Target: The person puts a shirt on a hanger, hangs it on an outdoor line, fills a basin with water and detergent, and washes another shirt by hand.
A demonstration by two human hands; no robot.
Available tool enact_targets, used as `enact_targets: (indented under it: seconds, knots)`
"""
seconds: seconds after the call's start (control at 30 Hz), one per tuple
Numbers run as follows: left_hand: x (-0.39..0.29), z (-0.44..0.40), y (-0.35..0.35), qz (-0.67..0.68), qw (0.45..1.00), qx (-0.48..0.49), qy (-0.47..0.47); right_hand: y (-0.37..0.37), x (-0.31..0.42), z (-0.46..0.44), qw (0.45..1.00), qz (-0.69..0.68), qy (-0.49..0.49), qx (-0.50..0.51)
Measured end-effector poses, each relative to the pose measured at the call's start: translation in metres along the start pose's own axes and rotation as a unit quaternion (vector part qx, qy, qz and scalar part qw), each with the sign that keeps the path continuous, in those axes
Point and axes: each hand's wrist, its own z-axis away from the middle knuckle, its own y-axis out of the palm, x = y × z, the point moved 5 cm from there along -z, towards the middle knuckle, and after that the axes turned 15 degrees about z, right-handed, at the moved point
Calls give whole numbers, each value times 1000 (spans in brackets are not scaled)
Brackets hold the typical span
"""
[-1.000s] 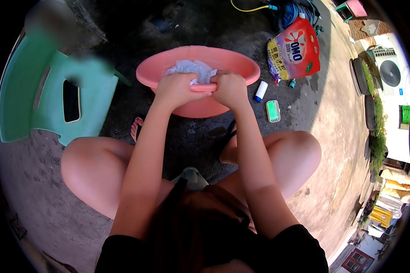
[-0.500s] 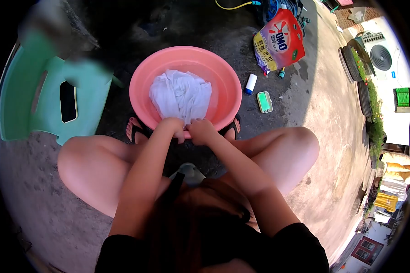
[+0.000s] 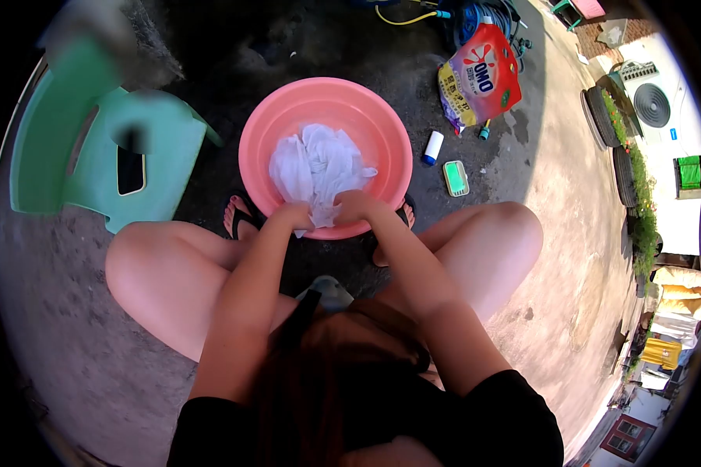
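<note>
A white cloth garment [image 3: 319, 165] lies bunched in a round pink basin [image 3: 261, 117] on the ground between my feet. Over the basin's near rim, my left hand [image 3: 295, 215] is closed on the near edge of the white garment. Beside it on the right, my right hand [image 3: 354, 205] grips the same cloth, and a strip of it shows between the two hands. The fingertips of both hands are mostly hidden by the cloth and by the hands themselves. What kind of garment it is cannot be made out.
Right of the basin stand a red OMO detergent bag [image 3: 479, 78], a white bottle with a blue cap [image 3: 433, 148] and a green soap bar in a dish [image 3: 456, 178]. A green plastic chair [image 3: 93, 187] holding a phone [image 3: 132, 173] is at left. A coiled blue hose [image 3: 475, 19] lies behind.
The garment has spread and shifted to the right in the basin. My hands have moved slightly apart, the right one further over the basin, and cloth now shows between them.
</note>
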Motion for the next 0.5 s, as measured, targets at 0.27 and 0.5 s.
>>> enact_targets:
  seconds: [0.27, 0.5]
  knots:
    - [-23, 36, -159, 586, 736, -334, 63, -157, -100, 65, 811, -487, 135, -295]
    - [-199, 186, -285, 486, 766, -311, 283, -333, -64, 191, 751, -451, 3, -482]
